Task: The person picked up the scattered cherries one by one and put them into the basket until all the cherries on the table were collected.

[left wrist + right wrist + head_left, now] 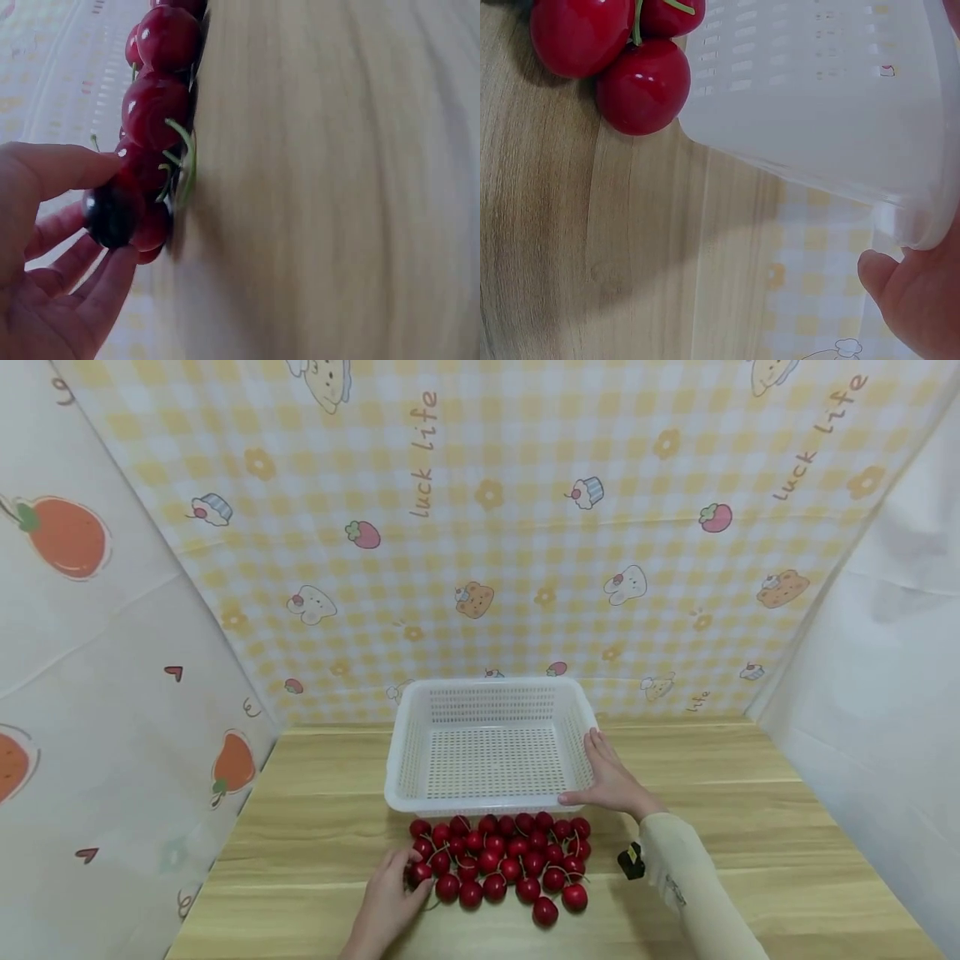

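My left hand is at the left front corner of a spread of red cherries. Its thumb and fingers pinch a dark red cherry, beside others that have green stems. The remaining cherries lie close together on the table in front of a white plastic basket with perforated walls. My right hand rests on the basket's right front corner, thumb at the front rim and fingers stretched along the right side. In the right wrist view, a few cherries sit against the basket's outer wall.
A small black object with a yellow mark is beside the right sleeve. The wood-grain table meets a yellow checked cloth behind the basket. White cloths hang at the left and right.
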`<action>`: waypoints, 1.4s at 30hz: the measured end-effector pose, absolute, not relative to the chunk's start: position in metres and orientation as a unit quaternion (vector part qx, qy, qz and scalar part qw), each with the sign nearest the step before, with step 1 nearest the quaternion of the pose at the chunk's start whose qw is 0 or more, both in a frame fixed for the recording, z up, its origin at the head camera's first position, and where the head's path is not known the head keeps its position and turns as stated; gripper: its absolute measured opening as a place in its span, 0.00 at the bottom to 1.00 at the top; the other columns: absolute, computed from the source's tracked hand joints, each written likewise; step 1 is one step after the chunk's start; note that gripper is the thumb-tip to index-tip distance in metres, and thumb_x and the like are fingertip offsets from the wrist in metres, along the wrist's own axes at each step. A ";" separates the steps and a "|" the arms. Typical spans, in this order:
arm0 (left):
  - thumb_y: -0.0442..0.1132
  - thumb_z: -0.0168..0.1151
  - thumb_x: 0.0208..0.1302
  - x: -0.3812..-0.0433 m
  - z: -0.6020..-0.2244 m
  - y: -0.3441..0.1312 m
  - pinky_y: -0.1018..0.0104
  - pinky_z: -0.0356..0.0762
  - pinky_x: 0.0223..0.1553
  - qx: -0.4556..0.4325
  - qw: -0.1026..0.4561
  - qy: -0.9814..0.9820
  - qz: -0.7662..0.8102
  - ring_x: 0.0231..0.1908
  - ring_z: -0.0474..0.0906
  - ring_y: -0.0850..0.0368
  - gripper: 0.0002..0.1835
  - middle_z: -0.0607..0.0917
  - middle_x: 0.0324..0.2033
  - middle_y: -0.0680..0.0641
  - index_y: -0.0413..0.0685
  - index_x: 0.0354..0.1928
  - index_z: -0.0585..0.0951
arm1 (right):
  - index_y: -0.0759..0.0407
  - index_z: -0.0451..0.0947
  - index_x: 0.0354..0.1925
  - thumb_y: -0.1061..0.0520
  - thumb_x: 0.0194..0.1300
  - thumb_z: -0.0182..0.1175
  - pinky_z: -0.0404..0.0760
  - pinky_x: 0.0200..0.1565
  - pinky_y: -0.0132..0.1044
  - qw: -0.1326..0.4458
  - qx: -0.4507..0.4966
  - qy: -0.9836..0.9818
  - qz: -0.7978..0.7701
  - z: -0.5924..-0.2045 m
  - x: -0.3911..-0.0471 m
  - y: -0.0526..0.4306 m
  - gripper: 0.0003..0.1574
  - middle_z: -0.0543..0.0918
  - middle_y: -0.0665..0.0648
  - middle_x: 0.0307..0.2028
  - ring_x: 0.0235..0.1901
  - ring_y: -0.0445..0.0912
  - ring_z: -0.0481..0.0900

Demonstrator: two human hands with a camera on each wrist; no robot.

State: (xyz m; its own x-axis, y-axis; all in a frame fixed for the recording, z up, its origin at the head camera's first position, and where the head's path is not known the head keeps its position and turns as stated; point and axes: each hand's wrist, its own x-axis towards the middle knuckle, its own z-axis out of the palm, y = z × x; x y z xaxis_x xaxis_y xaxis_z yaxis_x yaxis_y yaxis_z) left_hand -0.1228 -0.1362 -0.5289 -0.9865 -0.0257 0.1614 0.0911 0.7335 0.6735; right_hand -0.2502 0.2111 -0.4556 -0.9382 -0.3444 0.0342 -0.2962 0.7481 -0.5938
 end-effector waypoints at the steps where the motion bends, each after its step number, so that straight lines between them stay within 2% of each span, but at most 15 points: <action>1: 0.37 0.70 0.43 -0.122 -0.527 -0.137 0.66 0.77 0.36 -0.019 0.081 -0.927 -0.365 0.35 0.75 0.58 0.17 0.76 0.37 0.48 0.45 0.38 0.77 | 0.73 0.37 0.67 0.33 0.36 0.69 0.42 0.63 0.60 0.040 -0.171 0.934 -0.312 -0.455 -0.250 0.211 0.79 0.36 0.71 0.68 0.67 0.62 0.32; 8: 0.34 0.70 0.44 -0.123 -0.509 -0.142 0.70 0.78 0.36 -0.060 0.124 -0.917 -0.374 0.34 0.77 0.59 0.17 0.77 0.35 0.51 0.43 0.39 0.77 | 0.73 0.37 0.67 0.33 0.36 0.69 0.43 0.63 0.60 0.040 -0.165 0.936 -0.308 -0.453 -0.250 0.213 0.79 0.35 0.70 0.68 0.67 0.61 0.32; 12: 0.31 0.70 0.42 -0.130 -0.494 -0.142 0.69 0.79 0.34 -0.107 0.161 -0.904 -0.382 0.32 0.77 0.58 0.18 0.77 0.33 0.51 0.40 0.38 0.77 | 0.73 0.37 0.67 0.32 0.36 0.69 0.43 0.63 0.60 0.036 -0.162 0.937 -0.307 -0.452 -0.250 0.212 0.79 0.35 0.70 0.68 0.68 0.61 0.32; 15: 0.31 0.69 0.44 -0.136 -0.478 -0.142 0.66 0.80 0.35 -0.118 0.160 -0.897 -0.395 0.34 0.77 0.57 0.18 0.77 0.35 0.50 0.41 0.40 0.77 | 0.73 0.37 0.67 0.31 0.36 0.68 0.44 0.63 0.60 0.034 -0.163 0.939 -0.302 -0.451 -0.251 0.212 0.79 0.35 0.70 0.68 0.68 0.61 0.33; 19: 0.32 0.68 0.46 -0.149 -0.456 -0.140 0.67 0.79 0.38 -0.130 0.155 -0.892 -0.403 0.37 0.77 0.57 0.18 0.76 0.37 0.50 0.41 0.41 0.77 | 0.74 0.38 0.67 0.31 0.37 0.68 0.44 0.63 0.59 0.030 -0.162 0.942 -0.294 -0.452 -0.252 0.212 0.79 0.35 0.71 0.68 0.68 0.61 0.33; 26: 0.30 0.69 0.45 -0.178 -0.421 -0.131 0.71 0.79 0.36 -0.209 0.218 -0.892 -0.336 0.35 0.77 0.59 0.17 0.77 0.35 0.48 0.39 0.39 0.77 | 0.73 0.38 0.67 0.30 0.36 0.68 0.43 0.64 0.59 0.026 -0.162 0.941 -0.297 -0.454 -0.255 0.212 0.79 0.35 0.70 0.68 0.68 0.59 0.32; 32: 0.33 0.68 0.47 -0.210 -0.405 -0.123 0.67 0.79 0.35 -0.237 0.191 -0.901 -0.309 0.35 0.76 0.58 0.15 0.78 0.36 0.47 0.39 0.39 0.78 | 0.73 0.38 0.67 0.30 0.36 0.67 0.43 0.64 0.58 0.026 -0.162 0.941 -0.297 -0.454 -0.253 0.210 0.79 0.35 0.70 0.68 0.68 0.60 0.33; 42: 0.35 0.64 0.52 -0.275 -0.389 -0.113 0.66 0.78 0.39 -0.234 0.091 -0.912 -0.325 0.37 0.77 0.54 0.13 0.79 0.36 0.44 0.37 0.40 0.77 | 0.73 0.39 0.67 0.31 0.36 0.69 0.42 0.64 0.59 0.026 -0.163 0.938 -0.305 -0.455 -0.247 0.209 0.79 0.36 0.69 0.68 0.68 0.60 0.33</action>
State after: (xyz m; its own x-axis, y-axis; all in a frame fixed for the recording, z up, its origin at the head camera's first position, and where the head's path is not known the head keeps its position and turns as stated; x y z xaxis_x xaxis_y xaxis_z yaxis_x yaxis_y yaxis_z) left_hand -0.2750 -0.1131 -0.3895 -0.8741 0.3668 0.3185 0.4856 0.6797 0.5498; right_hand -0.2474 0.2090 -0.4549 -0.9457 -0.3210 0.0508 -0.2895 0.7612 -0.5802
